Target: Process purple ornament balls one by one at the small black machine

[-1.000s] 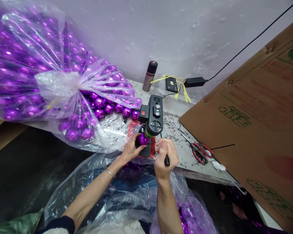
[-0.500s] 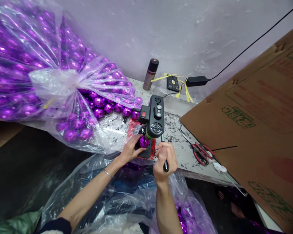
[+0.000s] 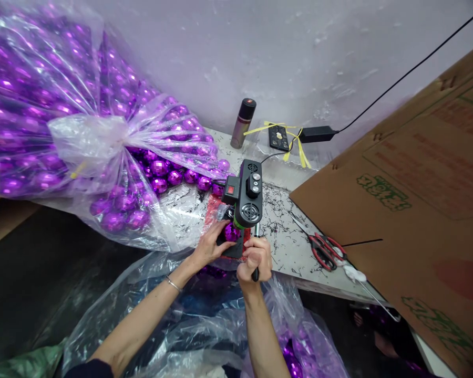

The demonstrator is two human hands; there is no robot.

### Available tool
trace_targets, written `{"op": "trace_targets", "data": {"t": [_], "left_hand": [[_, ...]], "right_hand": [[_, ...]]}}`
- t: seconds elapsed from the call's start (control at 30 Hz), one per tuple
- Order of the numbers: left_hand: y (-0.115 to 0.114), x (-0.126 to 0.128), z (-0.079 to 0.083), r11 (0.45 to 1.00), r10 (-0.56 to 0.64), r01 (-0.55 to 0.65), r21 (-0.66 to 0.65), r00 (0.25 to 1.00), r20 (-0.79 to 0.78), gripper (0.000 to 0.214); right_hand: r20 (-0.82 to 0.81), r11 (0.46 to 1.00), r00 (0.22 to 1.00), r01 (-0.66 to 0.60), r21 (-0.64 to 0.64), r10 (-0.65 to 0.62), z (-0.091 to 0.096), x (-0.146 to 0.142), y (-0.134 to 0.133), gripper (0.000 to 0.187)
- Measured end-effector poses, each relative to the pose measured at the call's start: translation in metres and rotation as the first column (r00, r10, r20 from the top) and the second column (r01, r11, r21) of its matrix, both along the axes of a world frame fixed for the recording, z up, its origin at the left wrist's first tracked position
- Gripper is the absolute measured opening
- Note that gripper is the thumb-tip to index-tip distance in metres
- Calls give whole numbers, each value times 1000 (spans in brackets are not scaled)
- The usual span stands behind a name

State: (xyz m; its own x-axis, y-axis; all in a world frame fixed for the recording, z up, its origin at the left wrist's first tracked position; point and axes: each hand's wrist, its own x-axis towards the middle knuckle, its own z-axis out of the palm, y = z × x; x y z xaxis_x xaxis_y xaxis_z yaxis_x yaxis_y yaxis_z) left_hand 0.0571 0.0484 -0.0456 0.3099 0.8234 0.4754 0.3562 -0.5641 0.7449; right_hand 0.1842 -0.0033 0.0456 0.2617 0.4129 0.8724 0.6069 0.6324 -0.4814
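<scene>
Since a second ago, the right hand (image 3: pixel 255 258) has been drawn left, closer to the small bench machine (image 3: pixel 249 191). Its lever handle (image 3: pixel 255 273), enclosed in a tight fist, now stands more upright. The purple faceted ball (image 3: pixel 232 232) is kept under the machine head, above the black base (image 3: pixel 236 251), pinched by the fingers of the left hand (image 3: pixel 209 247), which has hardly moved. The lever seems to be in mid-stroke upon the ball, though the contact point is hidden.
</scene>
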Motion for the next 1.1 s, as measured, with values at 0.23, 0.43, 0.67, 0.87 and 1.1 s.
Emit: {"op": "trace_targets", "data": {"t": [0.23, 0.43, 0.67, 0.87, 1.1], "left_hand": [[0, 0, -2, 1000, 4, -5, 20, 1000, 6, 61], [2, 2, -2, 1000, 6, -5, 23, 1000, -5, 61], [3, 0, 0, 1000, -16, 16, -18, 1000, 7, 62], [4, 2, 1, 998, -14, 16, -53, 999, 29, 59], [-2, 1, 2, 998, -15, 17, -65, 999, 34, 59]], "right_hand": [[14, 999, 1000, -9, 33, 8, -4, 1, 3, 29], [12, 999, 1000, -1, 33, 0, -9, 2, 4, 31], [-1, 999, 1000, 15, 44, -15, -17, 3, 7, 31], [82, 999, 997, -1, 48, -3, -22, 5, 7, 31], [-26, 985, 1000, 7, -172, -11, 43, 6, -1, 34]]}}
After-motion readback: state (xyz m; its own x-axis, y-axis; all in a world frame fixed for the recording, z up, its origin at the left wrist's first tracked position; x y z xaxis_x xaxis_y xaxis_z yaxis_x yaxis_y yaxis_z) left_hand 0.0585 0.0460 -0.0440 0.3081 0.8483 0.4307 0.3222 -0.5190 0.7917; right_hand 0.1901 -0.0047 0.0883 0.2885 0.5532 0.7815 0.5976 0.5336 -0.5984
